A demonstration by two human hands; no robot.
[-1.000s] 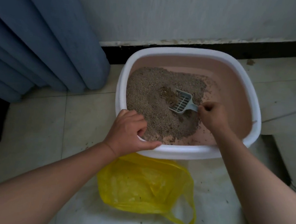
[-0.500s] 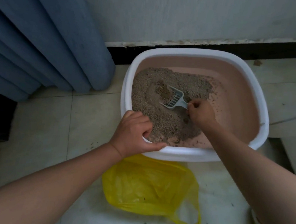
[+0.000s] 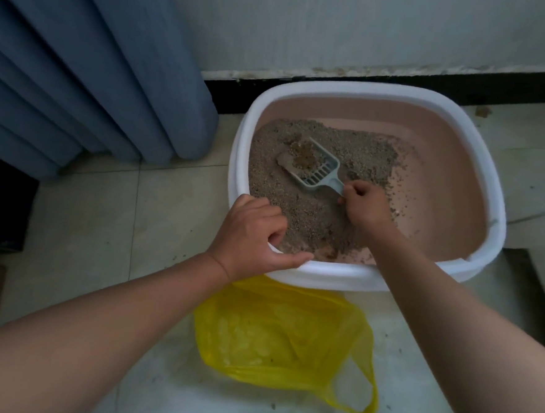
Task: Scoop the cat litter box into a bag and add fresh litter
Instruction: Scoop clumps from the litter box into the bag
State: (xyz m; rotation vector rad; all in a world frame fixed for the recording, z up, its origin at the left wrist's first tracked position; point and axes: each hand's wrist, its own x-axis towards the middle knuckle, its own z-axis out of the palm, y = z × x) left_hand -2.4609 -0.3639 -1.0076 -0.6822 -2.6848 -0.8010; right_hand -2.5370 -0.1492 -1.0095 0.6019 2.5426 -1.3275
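— Pale floor tiles (image 3: 95,226) were under it all?

— Yes. On them stood the white-rimmed pink plastic litter box (image 3: 459,187), near the blue curtain (image 3: 97,65). The left hand (image 3: 253,237) had its fingers curled over the near rim.

— And the right hand (image 3: 364,206)?

— Fingers pinched the handle of a grey slotted plastic scoop (image 3: 315,170), which carried a brown clump (image 3: 304,153) over the grey litter (image 3: 297,208). The yellow plastic bag (image 3: 281,336) lay just before the box.

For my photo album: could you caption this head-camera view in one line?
Right hand lifts a clump in the slotted scoop while the left hand grips the litter box rim; yellow bag lies nearby.
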